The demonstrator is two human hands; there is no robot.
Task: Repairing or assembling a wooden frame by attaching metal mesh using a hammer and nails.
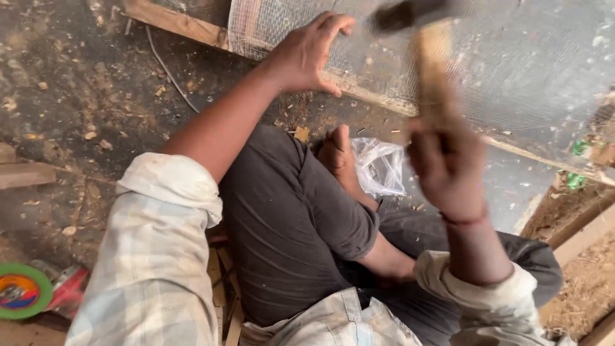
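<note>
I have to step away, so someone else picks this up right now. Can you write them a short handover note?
Left hand: open, pressed flat on the wire mesh over the wooden frame.
Right hand: fingers closed round the wooden handle of a hammer, raised and blurred.
Plastic bag lies by the foot.
Done: mesh laid across the frame.
Left: whether any of it is fastened cannot be told.

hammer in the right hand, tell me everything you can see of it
The hammer has a pale wooden handle and a dark head at the top, both smeared by motion blur. It stands roughly upright, raised in front of the wire mesh. The right hand grips the handle's lower end; nothing else touches it.
</note>
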